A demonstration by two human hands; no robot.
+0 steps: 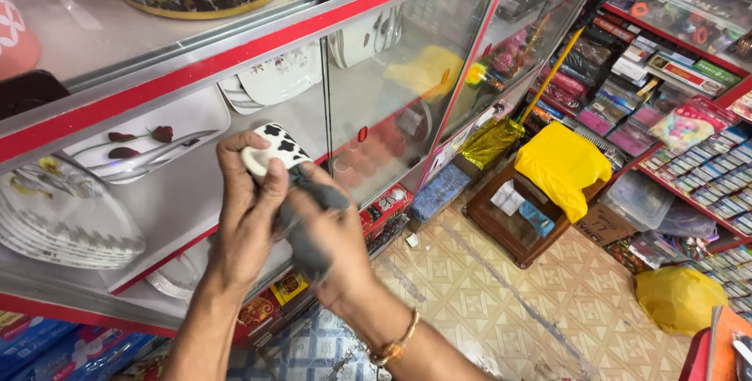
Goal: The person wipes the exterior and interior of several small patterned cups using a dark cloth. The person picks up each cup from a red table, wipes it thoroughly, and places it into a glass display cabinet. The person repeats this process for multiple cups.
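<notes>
My left hand (244,216) grips a small white cup with black blotches (279,150), thumb over its rim. My right hand (333,236) holds a grey cloth (307,216) bunched against the cup's side. A gold bangle sits on my right wrist. Both hands are raised in front of a glass display cabinet (392,75) with red trim.
Inside the cabinet are stacked white plates (63,220), a rose-printed tray (149,142) and flowered dishes (278,75). On the tiled floor stand a wooden stool (509,228) with a yellow bag (560,166), another yellow bag (677,295), and a broom (548,75). Shelves of packaged goods (697,138) fill the right.
</notes>
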